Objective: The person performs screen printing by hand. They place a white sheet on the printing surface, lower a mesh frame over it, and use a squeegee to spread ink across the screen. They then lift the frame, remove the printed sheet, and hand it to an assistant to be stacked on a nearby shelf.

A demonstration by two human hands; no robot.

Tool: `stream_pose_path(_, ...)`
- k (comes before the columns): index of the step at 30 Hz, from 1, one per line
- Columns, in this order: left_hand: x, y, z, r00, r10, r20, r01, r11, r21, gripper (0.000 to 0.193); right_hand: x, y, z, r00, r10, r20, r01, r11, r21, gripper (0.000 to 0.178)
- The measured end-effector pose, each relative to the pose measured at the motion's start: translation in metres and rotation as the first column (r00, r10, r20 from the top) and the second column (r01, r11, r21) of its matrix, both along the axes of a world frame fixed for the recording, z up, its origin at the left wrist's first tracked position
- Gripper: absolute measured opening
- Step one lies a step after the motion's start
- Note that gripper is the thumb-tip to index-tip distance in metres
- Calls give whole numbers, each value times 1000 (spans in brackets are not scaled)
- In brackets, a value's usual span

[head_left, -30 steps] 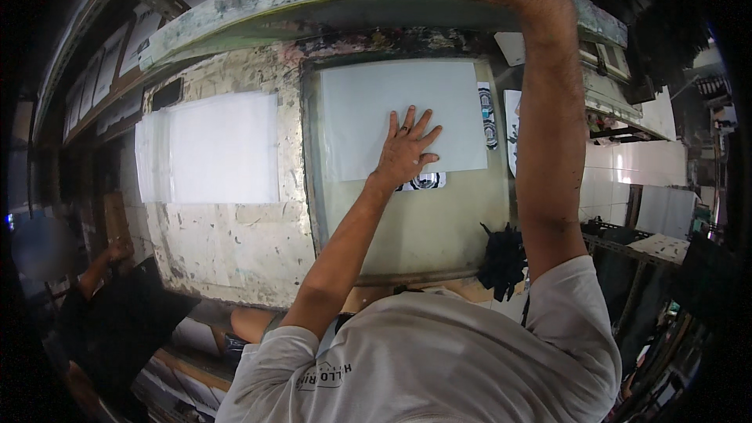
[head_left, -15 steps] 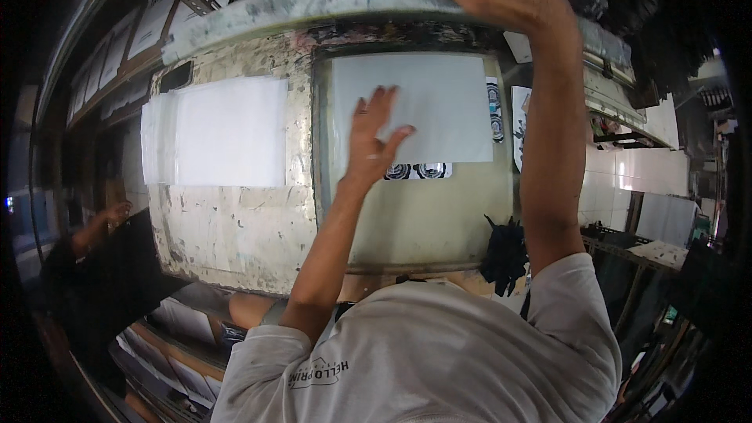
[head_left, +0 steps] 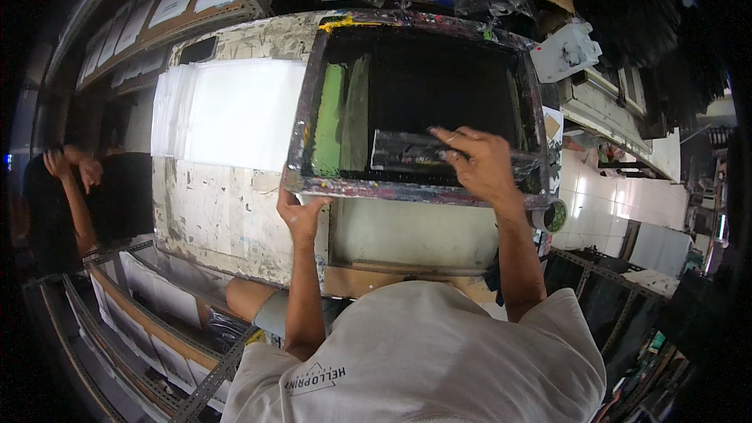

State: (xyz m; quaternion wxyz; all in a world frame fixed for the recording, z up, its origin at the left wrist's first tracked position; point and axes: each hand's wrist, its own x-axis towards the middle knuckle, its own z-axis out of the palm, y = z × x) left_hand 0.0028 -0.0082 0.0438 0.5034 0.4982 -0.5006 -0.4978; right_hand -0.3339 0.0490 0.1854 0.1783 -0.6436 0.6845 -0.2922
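Note:
A screen printing frame point(head_left: 407, 192) with paint-spattered edges and dark mesh lies over the right half of the worktable. Its near left corner is gripped by my left hand point(head_left: 301, 218), thumb along the near edge. My right hand point(head_left: 484, 168) holds the right part of a dark, ink-smeared squeegee point(head_left: 403, 150), which rests across the near part of the mesh; motion blurs the fingers a little. A pale green strip point(head_left: 329, 113) shows at the mesh's left side. To the left lies a stack of white sheets point(head_left: 247, 110). Whatever lies under the dark mesh is hidden.
Scuffed bare table surface point(head_left: 227, 211) shows nearer than the sheets. A white plastic container point(head_left: 565, 53) sits by the far right corner, a round can point(head_left: 554, 216) by the near right. At left, another person point(head_left: 78, 188) is beside metal shelving point(head_left: 157, 352).
The screen frame has come down over the white sheet on the right. My left hand went from that sheet to the frame's corner; my right came back from the far edge onto the squeegee.

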Motion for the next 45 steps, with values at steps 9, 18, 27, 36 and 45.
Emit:
stream_pose_path(9,9,9,-39,830,137,541,45,950,-310,93,6,2,-95,968,38,-248,11,981,191,76)
stream_pose_path(18,17,9,-40,852,119,509,45,954,-298,96,-79,-154,-115,940,-70,-335,58,997,-45,76)
stream_pose_path(27,12,8,-31,862,115,494,56,947,-318,94,-118,-220,-104,924,-93,-371,59,993,-102,59)
stream_pose_path(36,11,13,-33,979,22,201,-7,997,-72,85,-78,-147,-112,893,-113,-436,0,968,-251,48)
stream_pose_path(45,-5,3,28,974,136,181,-97,973,-209,77,10,15,-8,952,38,-303,-47,999,-23,48)
